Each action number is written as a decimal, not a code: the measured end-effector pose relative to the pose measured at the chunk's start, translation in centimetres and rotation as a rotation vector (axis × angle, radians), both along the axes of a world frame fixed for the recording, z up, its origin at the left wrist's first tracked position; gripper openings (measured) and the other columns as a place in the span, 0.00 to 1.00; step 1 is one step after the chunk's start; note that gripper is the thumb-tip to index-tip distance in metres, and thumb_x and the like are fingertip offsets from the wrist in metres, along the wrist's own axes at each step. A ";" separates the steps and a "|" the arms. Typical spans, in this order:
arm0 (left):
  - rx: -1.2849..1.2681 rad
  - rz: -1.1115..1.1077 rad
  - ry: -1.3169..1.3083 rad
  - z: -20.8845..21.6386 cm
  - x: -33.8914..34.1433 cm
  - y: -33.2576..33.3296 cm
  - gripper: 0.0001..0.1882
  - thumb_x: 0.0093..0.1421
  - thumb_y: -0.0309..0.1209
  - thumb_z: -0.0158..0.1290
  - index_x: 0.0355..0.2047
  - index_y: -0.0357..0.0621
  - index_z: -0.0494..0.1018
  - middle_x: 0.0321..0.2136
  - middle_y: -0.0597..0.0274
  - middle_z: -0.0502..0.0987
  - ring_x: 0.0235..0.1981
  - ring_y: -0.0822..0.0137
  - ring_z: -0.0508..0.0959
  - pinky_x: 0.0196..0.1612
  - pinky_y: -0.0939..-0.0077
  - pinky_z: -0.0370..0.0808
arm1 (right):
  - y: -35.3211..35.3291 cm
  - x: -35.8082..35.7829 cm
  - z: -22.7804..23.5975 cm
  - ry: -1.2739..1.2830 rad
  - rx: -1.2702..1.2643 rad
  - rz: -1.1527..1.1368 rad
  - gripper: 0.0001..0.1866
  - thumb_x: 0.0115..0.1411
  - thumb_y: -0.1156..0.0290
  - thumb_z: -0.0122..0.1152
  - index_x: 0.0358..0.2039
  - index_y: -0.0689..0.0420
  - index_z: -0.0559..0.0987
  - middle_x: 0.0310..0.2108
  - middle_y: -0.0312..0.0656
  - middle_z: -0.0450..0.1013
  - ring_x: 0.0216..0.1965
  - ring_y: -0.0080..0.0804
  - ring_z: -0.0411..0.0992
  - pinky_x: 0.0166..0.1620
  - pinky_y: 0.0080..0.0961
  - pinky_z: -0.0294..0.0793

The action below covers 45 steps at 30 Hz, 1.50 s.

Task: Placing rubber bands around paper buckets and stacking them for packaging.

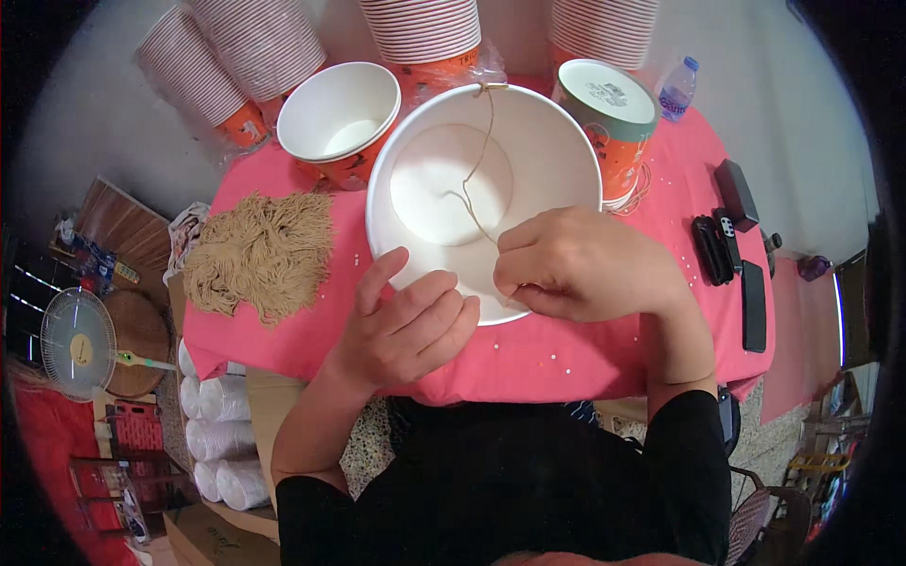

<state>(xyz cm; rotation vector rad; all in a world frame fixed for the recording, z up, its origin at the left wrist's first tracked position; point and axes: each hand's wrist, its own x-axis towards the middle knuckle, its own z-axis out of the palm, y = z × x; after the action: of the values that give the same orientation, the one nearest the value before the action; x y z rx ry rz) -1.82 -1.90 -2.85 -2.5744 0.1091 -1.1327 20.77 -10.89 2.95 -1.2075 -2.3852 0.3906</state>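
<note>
A large white paper bucket [552,141] stands in front of me with its wide mouth toward me. A thin tan string [483,156] is tied at the far rim and hangs across the inside. My right hand [590,264] pinches the string's other part at the near right rim, fingertips pressed together. At the near left rim is my left hand [401,325], its fingers apart and partly bent, the index finger raised; it appears to hold nothing. To the left lies a thick bundle of tan strings [264,250] on the pink tablecloth [500,368].
Two nested paper buckets [330,108] stand back left. Upside-down buckets [628,141] and a bottle [678,90] are back right. Several tall bucket stacks [425,28] line the wall. A black case [713,250] and a phone [753,307] lie at the right edge.
</note>
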 end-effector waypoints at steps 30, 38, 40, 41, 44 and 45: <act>-0.268 0.025 -0.007 -0.7 2.4 3.2 0.08 0.49 0.31 0.58 0.31 0.54 0.75 0.37 0.71 0.76 0.48 0.67 0.72 0.64 0.47 0.52 | 0.9 1.4 -0.7 0.123 -0.190 0.074 0.06 0.51 0.74 0.59 0.25 0.63 0.72 0.25 0.48 0.69 0.30 0.47 0.71 0.34 0.39 0.69; -0.603 0.192 -0.254 -2.4 4.6 2.4 0.18 0.47 0.25 0.63 0.39 0.44 0.72 0.44 0.55 0.72 0.49 0.55 0.71 0.52 0.62 0.68 | 1.7 1.0 -1.9 0.151 -0.059 -0.190 0.06 0.48 0.80 0.59 0.30 0.65 0.76 0.25 0.46 0.70 0.27 0.41 0.71 0.31 0.31 0.70; -0.921 0.085 -0.403 -3.9 4.1 1.7 0.16 0.49 0.24 0.63 0.38 0.42 0.71 0.39 0.55 0.73 0.42 0.57 0.74 0.45 0.68 0.72 | 1.9 0.9 -2.1 0.157 -0.038 -0.224 0.06 0.49 0.80 0.59 0.30 0.65 0.77 0.25 0.46 0.71 0.27 0.40 0.71 0.31 0.31 0.70; -1.107 0.014 -0.340 -4.9 4.1 1.5 0.14 0.50 0.22 0.62 0.36 0.39 0.71 0.32 0.57 0.73 0.34 0.64 0.75 0.37 0.74 0.73 | 1.9 0.7 -2.1 0.172 -0.024 -0.266 0.06 0.49 0.80 0.59 0.30 0.66 0.77 0.25 0.46 0.71 0.26 0.39 0.71 0.30 0.30 0.70; -1.389 -0.095 -0.315 -5.8 4.7 0.8 0.10 0.52 0.24 0.60 0.34 0.38 0.72 0.27 0.59 0.76 0.29 0.70 0.77 0.33 0.76 0.73 | 2.3 -0.4 -1.8 0.184 -0.082 -0.296 0.06 0.51 0.79 0.59 0.30 0.66 0.78 0.25 0.47 0.72 0.26 0.38 0.71 0.30 0.29 0.70; -1.387 -0.094 -0.327 -5.9 5.1 0.8 0.10 0.52 0.24 0.60 0.34 0.38 0.72 0.27 0.59 0.76 0.29 0.70 0.77 0.33 0.76 0.73 | 2.4 -0.6 -1.7 0.176 -0.081 -0.289 0.06 0.51 0.79 0.59 0.30 0.66 0.78 0.25 0.47 0.72 0.26 0.38 0.71 0.30 0.29 0.70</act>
<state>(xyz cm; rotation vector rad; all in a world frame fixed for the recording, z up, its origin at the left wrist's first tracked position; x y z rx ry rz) 3.24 -1.08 -8.74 -3.3524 -0.9678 -2.1594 20.20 -8.54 1.23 -1.4652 -2.0275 0.4808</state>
